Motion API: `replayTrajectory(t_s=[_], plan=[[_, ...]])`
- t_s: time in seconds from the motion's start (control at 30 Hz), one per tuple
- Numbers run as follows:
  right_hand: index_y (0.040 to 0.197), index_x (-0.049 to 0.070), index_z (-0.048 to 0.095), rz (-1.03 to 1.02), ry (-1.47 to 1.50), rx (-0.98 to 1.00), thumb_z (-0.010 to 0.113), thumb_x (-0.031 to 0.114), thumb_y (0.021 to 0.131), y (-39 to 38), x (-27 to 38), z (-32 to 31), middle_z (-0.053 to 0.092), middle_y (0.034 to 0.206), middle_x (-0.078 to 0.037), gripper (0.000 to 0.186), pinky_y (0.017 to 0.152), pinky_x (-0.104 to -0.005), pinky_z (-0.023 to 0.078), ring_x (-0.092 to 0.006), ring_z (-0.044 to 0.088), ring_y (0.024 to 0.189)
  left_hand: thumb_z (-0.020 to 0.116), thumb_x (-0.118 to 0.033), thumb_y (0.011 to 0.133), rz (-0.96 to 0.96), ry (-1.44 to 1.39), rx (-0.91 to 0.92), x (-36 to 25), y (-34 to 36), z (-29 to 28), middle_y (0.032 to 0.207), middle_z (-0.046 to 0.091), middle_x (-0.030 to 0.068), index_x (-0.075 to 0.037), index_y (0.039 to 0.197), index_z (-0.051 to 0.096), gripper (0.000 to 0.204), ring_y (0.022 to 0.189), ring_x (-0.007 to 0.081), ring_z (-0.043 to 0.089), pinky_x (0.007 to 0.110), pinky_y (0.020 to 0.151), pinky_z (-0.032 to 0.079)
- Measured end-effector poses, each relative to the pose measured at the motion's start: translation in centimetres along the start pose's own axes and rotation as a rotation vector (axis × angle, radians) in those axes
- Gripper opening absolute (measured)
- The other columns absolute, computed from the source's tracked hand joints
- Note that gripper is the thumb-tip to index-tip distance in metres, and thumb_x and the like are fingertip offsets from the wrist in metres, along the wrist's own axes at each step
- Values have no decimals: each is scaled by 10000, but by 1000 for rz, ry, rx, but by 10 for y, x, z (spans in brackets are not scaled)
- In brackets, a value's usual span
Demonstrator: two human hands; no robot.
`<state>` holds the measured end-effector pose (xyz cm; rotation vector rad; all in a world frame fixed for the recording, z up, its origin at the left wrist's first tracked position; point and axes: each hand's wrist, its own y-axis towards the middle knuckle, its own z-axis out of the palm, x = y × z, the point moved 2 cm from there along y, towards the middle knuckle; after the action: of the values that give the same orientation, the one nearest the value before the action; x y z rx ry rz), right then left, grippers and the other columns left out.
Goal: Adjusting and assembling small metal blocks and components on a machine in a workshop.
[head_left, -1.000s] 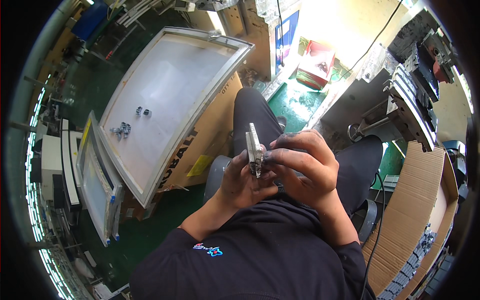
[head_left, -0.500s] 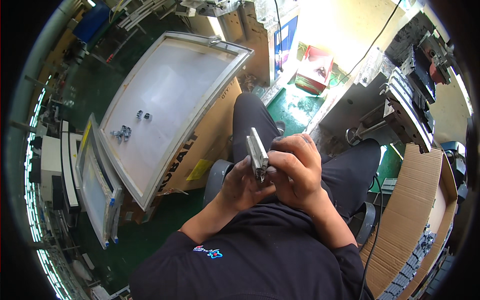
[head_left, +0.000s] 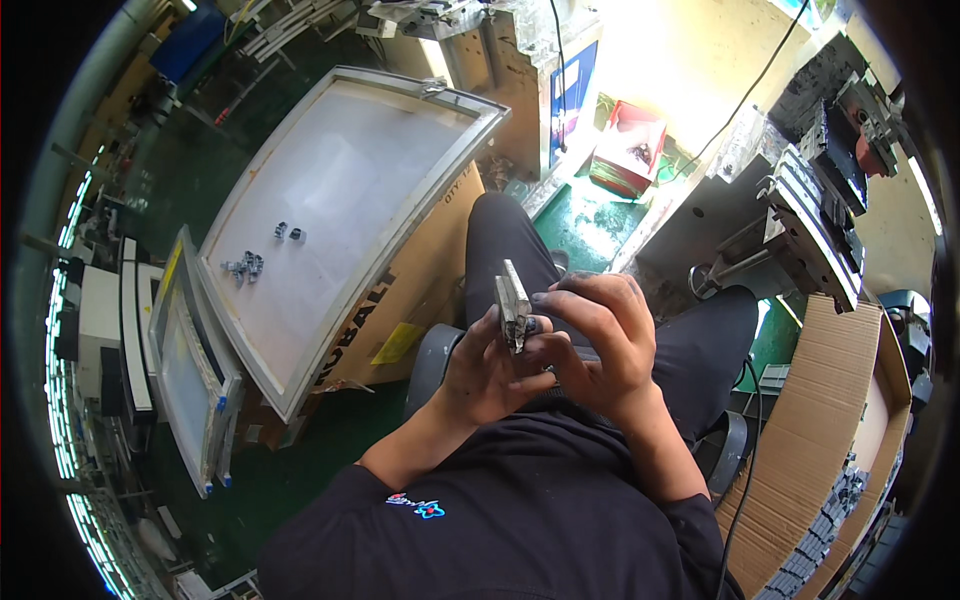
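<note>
In front of my lap, my left hand (head_left: 480, 375) is closed around a short grey metal profile (head_left: 512, 300) with a slot along its length. Its long end points away from me, and the near end looks rough and dark. Just to the right of the piece is my right hand (head_left: 605, 335), fingers curved and parted. The index fingertip stands off the profile's side while the thumb is close to its near end. A small dark spot between them is too small to make out. The fingertips look smudged.
Left of me, a large framed white panel (head_left: 330, 170) leans over a cardboard box (head_left: 430, 250), with several small metal parts (head_left: 250, 265) on it. At right stands an open carton (head_left: 800, 430) holding rows of metal pieces. A red box (head_left: 628, 150) sits on the floor ahead, beside machinery.
The right hand has loosened from the profile; its index finger has lifted away and the hand has shifted slightly right. The left hand still holds the profile in nearly the same place.
</note>
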<state>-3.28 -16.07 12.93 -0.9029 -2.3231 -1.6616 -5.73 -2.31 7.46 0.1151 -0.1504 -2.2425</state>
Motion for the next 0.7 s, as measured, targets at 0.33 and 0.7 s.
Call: replayTrajectory(t_s=[0.33,0.7], plan=[[941,83,652,-65,4,-33,740,142,643,-3,-2,-1,601,885,-78,316,652,-332,461,-230,600,725,460,-380,979,-15,94,-28,2,-7,-4,1063,647,11,-147,1186,570,331,956,96,570,248,590,370],[908,23,627,49,165,-41,711,-4,700,-3,-4,1,607,869,-110,226,652,-317,466,-247,597,734,480,-377,972,-3,97,-95,1,-8,-11,1093,647,31,-142,1202,564,339,952,108,595,255,581,384]])
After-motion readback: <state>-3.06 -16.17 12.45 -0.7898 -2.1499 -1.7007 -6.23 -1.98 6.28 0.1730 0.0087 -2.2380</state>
